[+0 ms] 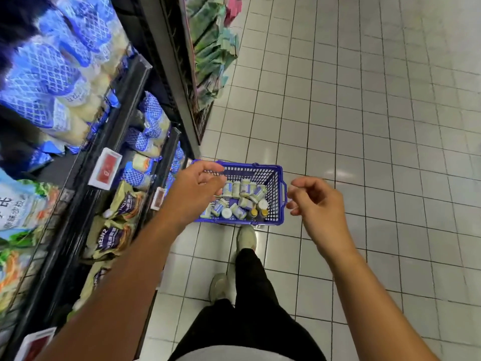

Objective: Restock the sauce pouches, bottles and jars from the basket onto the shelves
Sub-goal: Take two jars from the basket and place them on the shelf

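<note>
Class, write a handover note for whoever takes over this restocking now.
Left hand: empty, fingers loose, over the basket.
Right hand: empty, near its handle.
Basket: on the floor, holding jars and yellow-capped bottles.
Done: pouches lie on the shelves; none visible in the basket.
Left: shelve the jars and bottles.
</note>
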Motion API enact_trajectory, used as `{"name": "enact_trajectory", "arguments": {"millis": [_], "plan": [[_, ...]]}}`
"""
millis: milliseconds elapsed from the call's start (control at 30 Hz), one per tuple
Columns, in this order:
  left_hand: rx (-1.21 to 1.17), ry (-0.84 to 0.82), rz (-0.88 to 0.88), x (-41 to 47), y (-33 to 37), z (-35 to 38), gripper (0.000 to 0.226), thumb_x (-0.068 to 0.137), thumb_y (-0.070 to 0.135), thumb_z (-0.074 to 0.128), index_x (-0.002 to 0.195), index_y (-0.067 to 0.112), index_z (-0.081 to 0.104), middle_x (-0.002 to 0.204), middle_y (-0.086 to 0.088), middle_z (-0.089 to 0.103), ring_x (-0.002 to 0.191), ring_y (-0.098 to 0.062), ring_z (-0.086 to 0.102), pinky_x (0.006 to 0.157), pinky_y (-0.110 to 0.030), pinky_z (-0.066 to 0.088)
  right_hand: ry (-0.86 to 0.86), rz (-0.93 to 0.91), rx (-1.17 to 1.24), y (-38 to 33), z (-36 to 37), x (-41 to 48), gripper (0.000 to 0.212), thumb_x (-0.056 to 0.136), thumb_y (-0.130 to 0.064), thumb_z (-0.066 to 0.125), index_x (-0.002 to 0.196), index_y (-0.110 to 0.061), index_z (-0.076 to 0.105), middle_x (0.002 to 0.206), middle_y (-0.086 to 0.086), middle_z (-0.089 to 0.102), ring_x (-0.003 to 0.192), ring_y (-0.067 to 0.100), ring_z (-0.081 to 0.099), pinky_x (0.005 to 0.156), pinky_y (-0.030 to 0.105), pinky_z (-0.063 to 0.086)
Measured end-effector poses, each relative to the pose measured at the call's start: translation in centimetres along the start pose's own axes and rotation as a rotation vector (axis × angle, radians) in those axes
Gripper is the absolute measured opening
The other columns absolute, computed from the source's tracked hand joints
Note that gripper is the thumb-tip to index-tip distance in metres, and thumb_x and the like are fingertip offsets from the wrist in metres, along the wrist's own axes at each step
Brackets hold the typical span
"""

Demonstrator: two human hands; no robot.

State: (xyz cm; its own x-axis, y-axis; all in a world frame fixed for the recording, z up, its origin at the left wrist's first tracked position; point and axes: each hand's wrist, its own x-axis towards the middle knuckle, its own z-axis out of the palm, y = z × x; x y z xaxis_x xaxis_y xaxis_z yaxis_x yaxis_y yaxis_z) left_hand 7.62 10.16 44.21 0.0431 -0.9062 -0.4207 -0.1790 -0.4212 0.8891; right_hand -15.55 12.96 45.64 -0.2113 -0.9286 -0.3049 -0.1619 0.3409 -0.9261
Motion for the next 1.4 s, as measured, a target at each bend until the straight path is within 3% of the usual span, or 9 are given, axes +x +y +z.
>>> {"name": "enact_trajectory", "arguments": {"millis": [233, 467, 633, 767, 967, 1067, 1167, 1300, 1400], "plan": [[0.066, -0.024, -0.123, 7.5, -1.6, 2.3, 0.013, 0.093, 0.019, 0.064, 0.100, 0.030, 0.065, 0.084, 0.001, 0.074, 0.069, -0.004, 0.068, 0.067, -0.026, 0.056, -0.090, 0.068, -0.053, 2.2, 0.3, 7.6, 0.008, 0.094, -0.009, 0.063, 0.089, -0.014, 0.065, 0.078, 0.015, 0.066, 0.063, 0.002, 0.062, 0.055, 0.013, 0.049], [0.140, 0.011, -0.250, 14.0, -5.7, 3.9, 0.014, 0.093, 0.015, 0.061, 0.097, 0.029, 0.063, 0.077, 0.004, 0.071, 0.061, -0.001, 0.066, 0.059, -0.019, 0.053, -0.167, 0.164, -0.165, 6.5, 0.7, 14.3, 0.008, 0.097, -0.014, 0.060, 0.095, -0.007, 0.063, 0.090, 0.003, 0.070, 0.067, -0.002, 0.066, 0.054, 0.011, 0.049], [0.200, -0.043, -0.355, 17.6, -11.9, 4.0, 0.011, 0.090, 0.018, 0.064, 0.088, 0.029, 0.064, 0.067, 0.008, 0.071, 0.056, -0.001, 0.064, 0.054, -0.019, 0.053, -0.241, 0.238, -0.286, 12.1, 2.9, 19.2, 0.007, 0.096, -0.013, 0.063, 0.089, -0.010, 0.063, 0.092, 0.011, 0.071, 0.085, 0.023, 0.070, 0.074, 0.035, 0.060], [0.273, -0.072, -0.413, 21.5, -18.8, 4.4, 0.008, 0.087, 0.023, 0.065, 0.084, 0.030, 0.062, 0.065, 0.008, 0.071, 0.054, -0.006, 0.064, 0.052, -0.022, 0.050, -0.301, 0.265, -0.386, 19.0, 5.8, 22.8, 0.008, 0.093, -0.013, 0.064, 0.085, -0.014, 0.063, 0.085, 0.007, 0.069, 0.076, 0.017, 0.062, 0.073, 0.031, 0.052], [0.421, -0.173, -0.531, 29.0, -32.1, 7.5, 0.007, 0.087, 0.029, 0.063, 0.087, 0.034, 0.058, 0.098, -0.009, 0.070, 0.080, -0.029, 0.068, 0.075, -0.039, 0.055, -0.396, 0.295, -0.563, 31.8, 10.2, 28.6, 0.006, 0.089, -0.011, 0.066, 0.092, -0.013, 0.061, 0.081, 0.004, 0.065, 0.072, 0.019, 0.057, 0.071, 0.032, 0.048], [0.499, -0.218, -0.581, 32.3, -38.6, 9.9, 0.015, 0.088, 0.031, 0.062, 0.102, 0.030, 0.058, 0.107, -0.005, 0.064, 0.075, -0.020, 0.061, 0.061, -0.029, 0.044, -0.440, 0.293, -0.703, 38.2, 11.4, 31.7, 0.014, 0.090, -0.015, 0.066, 0.103, -0.013, 0.060, 0.088, 0.009, 0.067, 0.076, 0.024, 0.060, 0.073, 0.038, 0.051], [0.608, -0.287, -0.612, 34.9, -44.5, 12.2, 0.033, 0.090, 0.030, 0.062, 0.121, 0.024, 0.052, 0.120, -0.007, 0.060, 0.082, -0.019, 0.057, 0.059, -0.027, 0.037, -0.496, 0.264, -0.849, 43.7, 12.0, 34.6, 0.030, 0.093, -0.020, 0.065, 0.120, -0.009, 0.058, 0.102, 0.013, 0.069, 0.078, 0.023, 0.060, 0.068, 0.031, 0.046], [0.769, -0.372, -0.652, 37.1, -50.9, 15.2, 0.068, 0.088, 0.034, 0.067, 0.146, 0.018, 0.034, 0.148, -0.020, 0.031, 0.126, -0.039, 0.046, 0.095, -0.037, 0.044, -0.610, 0.171, -1.139, 50.2, 12.4, 38.3, 0.051, 0.090, -0.017, 0.066, 0.137, -0.007, 0.049, 0.132, 0.024, 0.055, 0.119, 0.040, 0.052, 0.094, 0.042, 0.043], [0.857, -0.411, -0.683, 37.6, -54.0, 16.8, 0.085, 0.084, 0.038, 0.072, 0.151, 0.019, 0.023, 0.153, -0.023, 0.018, 0.132, -0.046, 0.038, 0.104, -0.046, 0.042, -0.716, 0.021, -1.371, 53.2, 12.8, 40.7, 0.064, 0.085, -0.011, 0.067, 0.144, -0.010, 0.042, 0.146, 0.021, 0.042, 0.135, 0.041, 0.036, 0.109, 0.047, 0.035]]}}
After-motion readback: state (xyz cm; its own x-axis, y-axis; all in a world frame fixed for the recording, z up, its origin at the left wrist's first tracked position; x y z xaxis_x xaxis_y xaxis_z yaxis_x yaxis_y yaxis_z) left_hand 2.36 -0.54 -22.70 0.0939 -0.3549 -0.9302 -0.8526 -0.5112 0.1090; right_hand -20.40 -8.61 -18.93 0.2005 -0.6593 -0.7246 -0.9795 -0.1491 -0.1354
